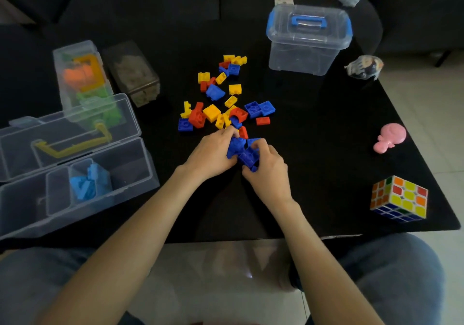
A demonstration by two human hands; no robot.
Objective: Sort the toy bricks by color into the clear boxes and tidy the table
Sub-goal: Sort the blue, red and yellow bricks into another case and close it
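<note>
Black tabletop (313,174) fills your view, with a dark sofa behind it and pale floor tiles to its right. Your left hand (213,153) and right hand (268,174) meet at the near edge of the brick pile (223,98), both closed around one clump of blue bricks (242,152), fingers curled over it from either side. Beyond your hands the pile spreads out in loose yellow, red and blue pieces lying flat on the table. Left of the pile, the divided box (75,186) stands open with its lid tipped back, and light blue bricks (88,184) sit in one of its middle compartments. Behind that box, a second clear box (82,78) holds orange and green pieces. Right of the pile and farther back stands a lidded tub (308,40) with blue clips. Well to the pile's right lie a pink toy (391,136) and, nearer you, a puzzle cube (399,199).
</note>
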